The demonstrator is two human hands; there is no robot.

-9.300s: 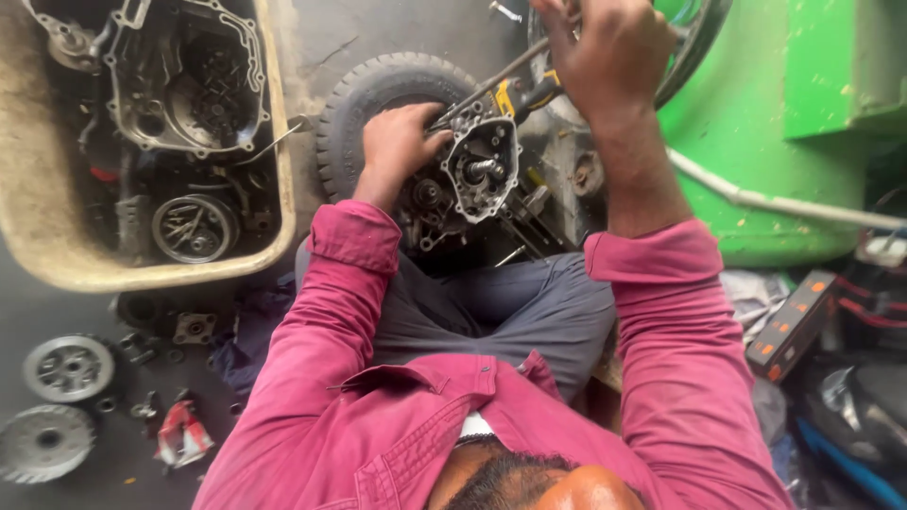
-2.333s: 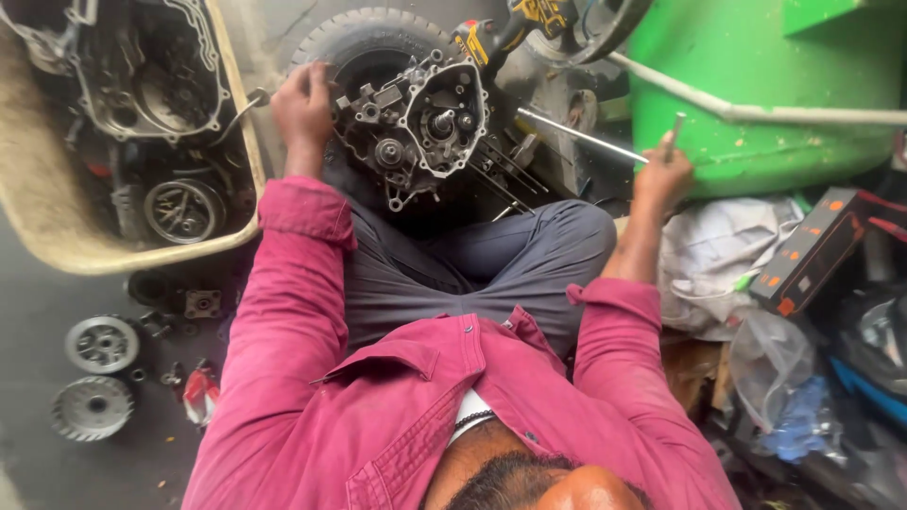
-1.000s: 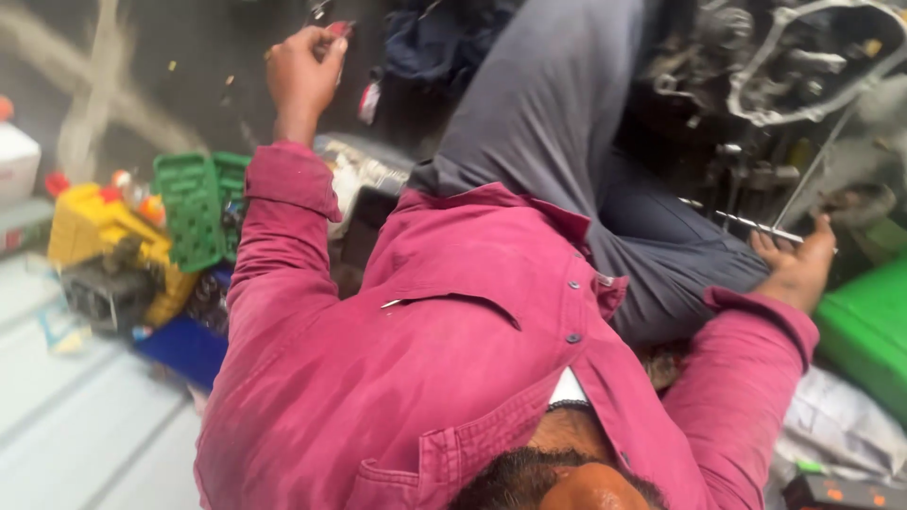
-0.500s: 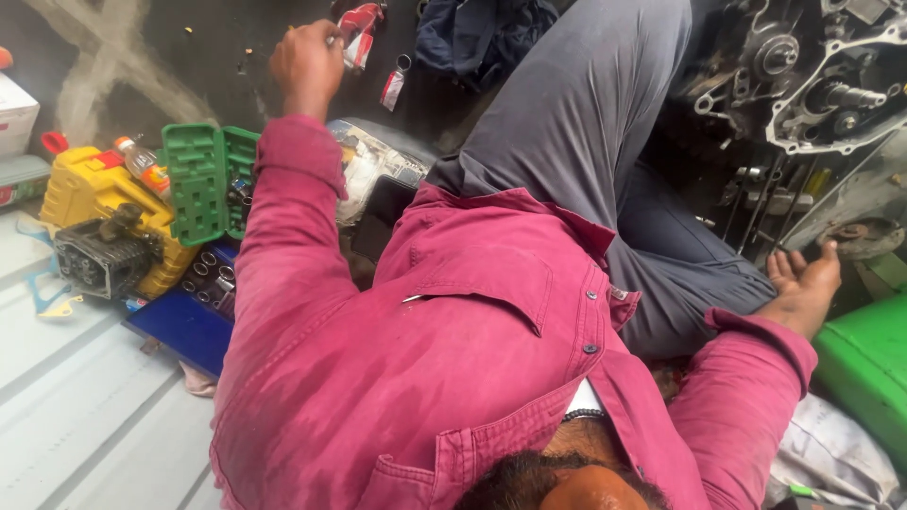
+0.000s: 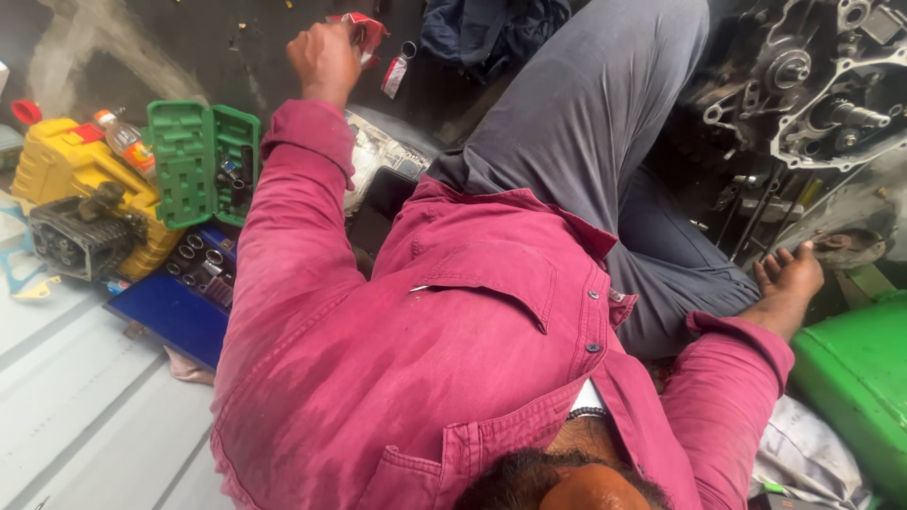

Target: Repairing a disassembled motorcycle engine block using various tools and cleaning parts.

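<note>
Beside the green socket case (image 5: 203,162), the left hand (image 5: 324,59) closes on a small red packet (image 5: 364,28) over the dark floor. The right hand (image 5: 789,276) rests open, fingers spread, below the engine crankcase (image 5: 812,80), holding nothing. Fetching seems underway; carrying the packet across likely follows.

One engine case (image 5: 812,85), one green socket case (image 5: 194,161), one bottle (image 5: 123,142).

Red-and-white packet (image 5: 364,28) at top; small orange-labelled bottle (image 5: 125,142) far left.
</note>
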